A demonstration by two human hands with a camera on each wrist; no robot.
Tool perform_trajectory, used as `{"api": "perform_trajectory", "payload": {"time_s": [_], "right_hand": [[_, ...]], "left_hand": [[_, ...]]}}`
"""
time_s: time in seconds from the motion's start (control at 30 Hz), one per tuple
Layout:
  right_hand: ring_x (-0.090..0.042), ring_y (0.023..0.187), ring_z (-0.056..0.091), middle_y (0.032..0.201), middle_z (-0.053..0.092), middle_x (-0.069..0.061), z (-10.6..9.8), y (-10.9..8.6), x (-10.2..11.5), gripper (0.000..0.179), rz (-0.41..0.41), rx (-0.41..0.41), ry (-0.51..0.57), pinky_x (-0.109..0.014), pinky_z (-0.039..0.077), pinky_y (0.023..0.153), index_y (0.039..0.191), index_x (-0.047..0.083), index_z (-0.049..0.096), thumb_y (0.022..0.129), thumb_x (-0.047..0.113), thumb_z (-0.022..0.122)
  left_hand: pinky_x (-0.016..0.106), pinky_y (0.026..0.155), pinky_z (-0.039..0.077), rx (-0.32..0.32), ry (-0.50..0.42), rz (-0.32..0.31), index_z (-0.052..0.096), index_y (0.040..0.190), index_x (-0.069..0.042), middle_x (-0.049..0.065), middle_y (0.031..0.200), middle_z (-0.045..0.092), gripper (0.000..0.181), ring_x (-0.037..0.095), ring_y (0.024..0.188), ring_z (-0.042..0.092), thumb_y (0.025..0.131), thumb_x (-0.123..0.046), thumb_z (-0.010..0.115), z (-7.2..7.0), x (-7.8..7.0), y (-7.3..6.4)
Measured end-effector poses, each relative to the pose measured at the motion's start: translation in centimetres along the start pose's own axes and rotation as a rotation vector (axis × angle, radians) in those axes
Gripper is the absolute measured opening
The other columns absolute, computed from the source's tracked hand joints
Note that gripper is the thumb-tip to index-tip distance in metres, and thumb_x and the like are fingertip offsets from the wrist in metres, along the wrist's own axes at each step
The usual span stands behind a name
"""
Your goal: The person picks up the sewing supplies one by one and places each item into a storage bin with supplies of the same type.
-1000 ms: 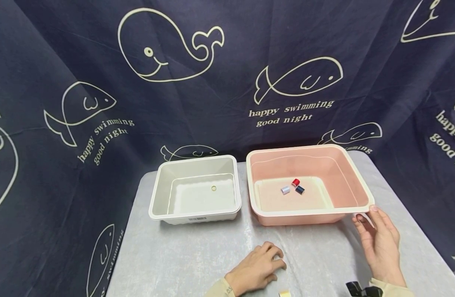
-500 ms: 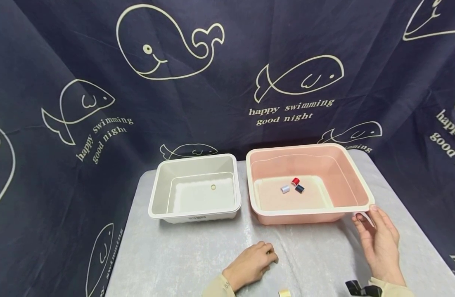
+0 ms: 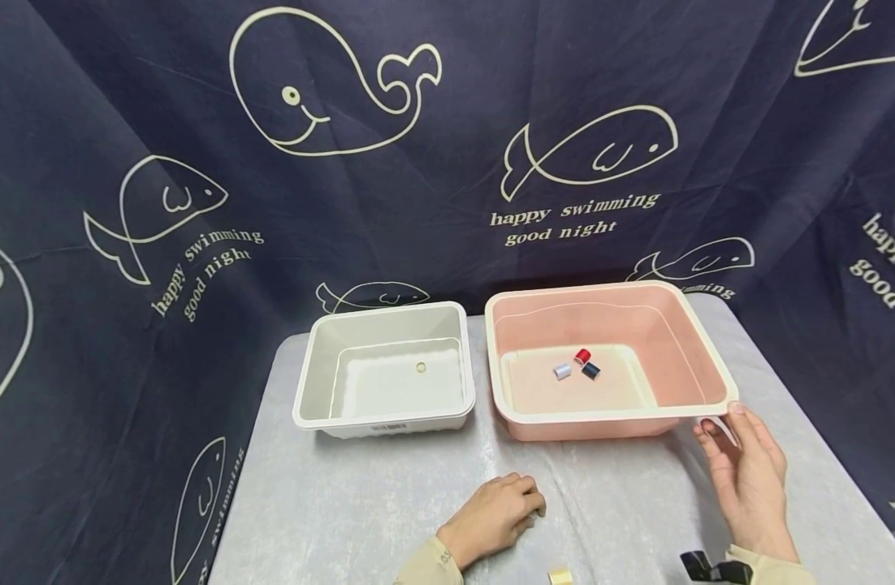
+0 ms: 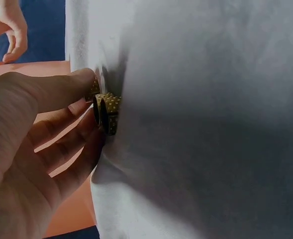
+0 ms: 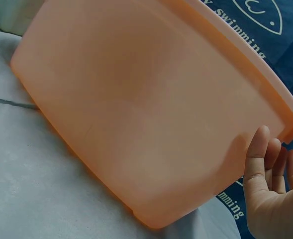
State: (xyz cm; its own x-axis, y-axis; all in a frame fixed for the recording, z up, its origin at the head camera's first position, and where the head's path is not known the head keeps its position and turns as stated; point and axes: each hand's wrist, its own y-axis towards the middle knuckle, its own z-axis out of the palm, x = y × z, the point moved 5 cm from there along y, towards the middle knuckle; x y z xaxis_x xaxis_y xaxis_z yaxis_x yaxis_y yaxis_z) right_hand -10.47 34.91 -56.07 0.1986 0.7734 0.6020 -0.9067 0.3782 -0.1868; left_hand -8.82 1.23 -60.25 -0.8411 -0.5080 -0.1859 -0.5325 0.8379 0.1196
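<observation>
My left hand point(image 3: 495, 513) rests low over the table in front of the bins. In the left wrist view its thumb and fingers point(image 4: 61, 92) close around a gold dimpled thimble point(image 4: 92, 90), partly hidden by the thumb. More gold thimbles point(image 4: 106, 112) sit against the grey cloth beside the fingertips. At the near right corner of the pink basin point(image 3: 608, 419), my right hand point(image 3: 750, 479) holds the rim, the other fingers hanging below it. Inside that basin lie a red thread spool point(image 3: 582, 356), a dark blue spool point(image 3: 590, 370) and a pale lilac spool point(image 3: 561, 371).
A white bin point(image 3: 389, 424) stands left of the basin, with a small gold ring-shaped piece point(image 3: 421, 367) inside. One yellow spool point(image 3: 560, 576) is cut off by the bottom edge. Dark blue printed curtains point(image 3: 447, 219) enclose the grey table point(image 3: 330, 504).
My left hand has shifted slightly left and its fingers have drawn in from a more spread pose. The right hand stays at the basin's corner.
</observation>
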Motion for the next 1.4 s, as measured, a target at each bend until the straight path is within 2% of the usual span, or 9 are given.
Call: {"api": "perform_trajectory", "payload": {"time_s": [0.3,0.6,0.77,0.9,1.03,1.23,1.4], "right_hand": [[-0.022,0.086,0.068,0.108,0.070,-0.009,0.1,0.1,0.0,0.022,-0.004,0.014,0.021,-0.033,0.064,0.082,0.121,-0.001,0.070,0.106,0.005,0.055],[-0.021,0.087,0.070,0.107,0.073,-0.008,0.0,0.0,-0.1,0.022,0.012,-0.002,0.010,-0.032,0.064,0.083,0.122,0.001,0.071,0.106,0.007,0.056],[-0.022,0.087,0.071,0.110,0.074,-0.010,0.1,-0.1,-0.1,0.023,0.017,0.022,0.028,-0.033,0.064,0.083,0.122,0.001,0.070,0.107,0.006,0.054],[-0.023,0.088,0.071,0.111,0.074,-0.010,0.1,-0.1,-0.1,0.022,0.014,0.026,0.030,-0.034,0.064,0.083,0.121,0.000,0.070,0.107,0.006,0.054],[-0.022,0.087,0.070,0.109,0.075,-0.009,-0.1,0.1,-0.1,0.021,0.017,0.006,0.025,-0.034,0.064,0.082,0.119,0.000,0.072,0.107,0.007,0.055],[-0.022,0.085,0.069,0.108,0.073,-0.009,-0.2,0.3,-0.1,0.021,0.017,-0.002,0.026,-0.034,0.065,0.081,0.118,0.000,0.072,0.106,0.007,0.056],[-0.023,0.085,0.069,0.107,0.074,-0.010,-0.2,0.2,-0.2,0.021,0.021,0.003,0.031,-0.034,0.065,0.081,0.118,0.000,0.071,0.106,0.007,0.056]], "left_hand": [[0.016,0.088,0.050,0.005,-0.033,-0.055,0.072,0.107,-0.032,-0.017,0.102,0.066,0.011,-0.001,0.096,0.061,0.096,-0.033,0.075,-0.2,0.8,0.2],[0.019,0.083,0.051,0.016,0.014,-0.070,0.072,0.104,-0.032,-0.017,0.098,0.064,0.011,0.001,0.091,0.058,0.094,-0.036,0.075,-0.2,1.2,-0.3],[0.021,0.080,0.049,0.046,0.062,-0.115,0.071,0.112,-0.030,-0.015,0.105,0.066,0.024,0.004,0.094,0.060,0.093,-0.045,0.074,-0.4,1.2,-0.9],[0.023,0.077,0.047,0.075,0.119,-0.155,0.069,0.116,-0.029,-0.013,0.107,0.067,0.037,0.007,0.096,0.062,0.089,-0.053,0.076,-0.8,1.2,-1.5],[0.022,0.073,0.045,0.100,0.156,-0.166,0.068,0.111,-0.028,-0.014,0.101,0.068,0.038,0.007,0.090,0.063,0.085,-0.053,0.080,-1.2,1.3,-2.0],[0.021,0.066,0.039,0.103,0.146,-0.170,0.067,0.098,-0.028,-0.015,0.091,0.068,0.029,0.007,0.081,0.062,0.083,-0.047,0.083,-1.4,1.3,-2.3],[0.021,0.068,0.041,0.105,0.151,-0.169,0.067,0.099,-0.029,-0.015,0.093,0.068,0.029,0.007,0.084,0.063,0.084,-0.048,0.083,-1.4,1.3,-2.2]]}}
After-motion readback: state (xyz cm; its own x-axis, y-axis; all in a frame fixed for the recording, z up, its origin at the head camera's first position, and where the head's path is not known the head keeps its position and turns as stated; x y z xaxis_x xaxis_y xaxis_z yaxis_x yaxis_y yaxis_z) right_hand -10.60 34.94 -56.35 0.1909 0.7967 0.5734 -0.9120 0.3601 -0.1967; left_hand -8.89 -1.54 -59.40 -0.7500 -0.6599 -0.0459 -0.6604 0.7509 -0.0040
